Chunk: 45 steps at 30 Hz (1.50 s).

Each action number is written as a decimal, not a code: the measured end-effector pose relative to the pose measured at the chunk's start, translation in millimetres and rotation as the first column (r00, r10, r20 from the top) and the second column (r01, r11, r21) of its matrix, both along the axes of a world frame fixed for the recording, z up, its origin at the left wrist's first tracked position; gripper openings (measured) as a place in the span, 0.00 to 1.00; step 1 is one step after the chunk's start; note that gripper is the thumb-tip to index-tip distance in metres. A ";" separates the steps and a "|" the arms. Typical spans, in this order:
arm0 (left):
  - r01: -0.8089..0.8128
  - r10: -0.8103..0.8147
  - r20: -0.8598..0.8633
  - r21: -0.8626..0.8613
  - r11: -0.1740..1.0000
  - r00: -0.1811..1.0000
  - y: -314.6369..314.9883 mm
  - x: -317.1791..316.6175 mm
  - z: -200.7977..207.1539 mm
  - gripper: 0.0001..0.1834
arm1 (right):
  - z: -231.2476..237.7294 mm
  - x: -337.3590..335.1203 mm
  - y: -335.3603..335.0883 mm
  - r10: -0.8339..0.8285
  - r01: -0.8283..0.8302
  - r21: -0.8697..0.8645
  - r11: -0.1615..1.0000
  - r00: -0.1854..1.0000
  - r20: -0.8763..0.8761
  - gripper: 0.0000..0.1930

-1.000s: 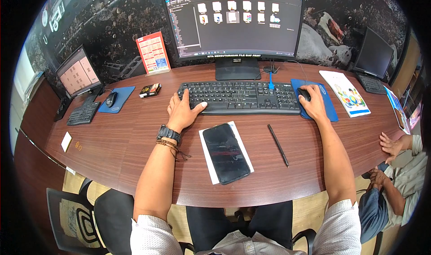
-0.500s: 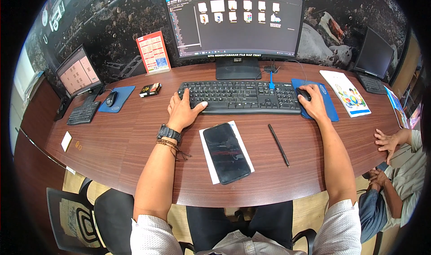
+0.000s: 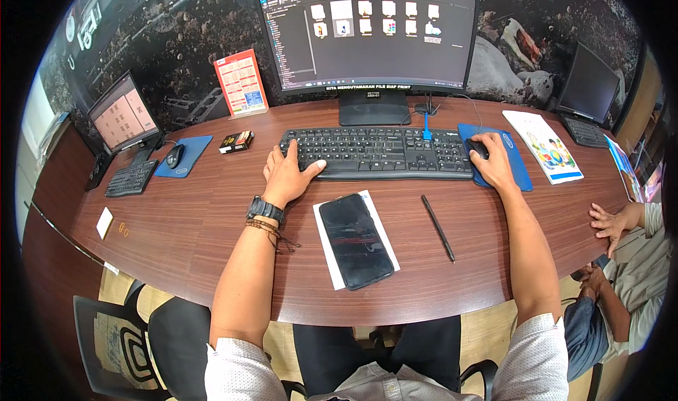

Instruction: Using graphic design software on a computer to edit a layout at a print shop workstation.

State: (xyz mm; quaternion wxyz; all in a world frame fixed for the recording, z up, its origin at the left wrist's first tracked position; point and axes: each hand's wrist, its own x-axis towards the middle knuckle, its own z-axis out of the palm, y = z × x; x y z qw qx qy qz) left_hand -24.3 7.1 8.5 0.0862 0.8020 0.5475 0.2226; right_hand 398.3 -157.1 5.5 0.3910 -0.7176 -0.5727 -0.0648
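Observation:
My left hand [image 3: 288, 172] rests on the left end of a black keyboard [image 3: 381, 150], its fingers spread over the keys and the thumb stretched to the right. A dark watch and a beaded bracelet circle that wrist. To the right of the keyboard, my right hand [image 3: 494, 162] is wrapped over a black mouse [image 3: 478, 147] on a blue mouse pad [image 3: 518, 162]. Behind the keyboard stands a wide monitor [image 3: 388, 51] with rows of file icons on a dark window. One icon in the lower row is highlighted.
A black phone [image 3: 355, 242] lies on white paper [image 3: 332, 268], beside a black stylus-like pen [image 3: 438, 228]. A small box [image 3: 236, 142], an upright calendar card [image 3: 241, 83] and a second mouse [image 3: 175, 155] are leftward. A booklet [image 3: 544, 147] lies right; another person's hand [image 3: 609, 226] rests on the desk edge.
On the monitor, a lower-row icon has become highlighted. Both my hands stay where they were. The seated person at the right has shifted slightly.

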 end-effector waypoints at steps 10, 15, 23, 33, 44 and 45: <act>0.004 -0.004 0.004 0.003 1.000 1.000 0.2 -0.2 0.0 0.53 | -0.5 1.4 0.7 0.000 0.000 0.007 1.000 1.000 0.002 0.17; 0.004 -0.004 0.011 0.003 1.000 1.000 -1.0 0.4 0.5 0.53 | -0.8 2.1 0.3 0.007 -0.007 0.005 1.000 1.000 0.020 0.17; 0.007 -0.007 0.003 -0.005 1.000 1.000 -1.3 0.3 1.3 0.53 | 1.8 -0.8 -1.1 0.002 -0.002 0.004 1.000 1.000 0.017 0.17; 0.015 -0.015 -0.004 0.001 1.000 1.000 0.0 0.6 0.0 0.53 | 2.4 -1.6 -1.3 0.000 0.000 -0.015 1.000 1.000 -0.007 0.18; 0.012 -0.012 -0.009 0.007 1.000 1.000 0.0 -0.2 0.5 0.53 | -1.9 5.0 1.1 0.033 -0.033 0.014 0.999 0.999 0.021 0.18; 0.015 -0.015 -0.008 0.005 1.000 1.000 -0.3 0.6 0.8 0.53 | -2.2 5.7 0.3 0.031 -0.031 0.012 0.999 0.999 0.022 0.18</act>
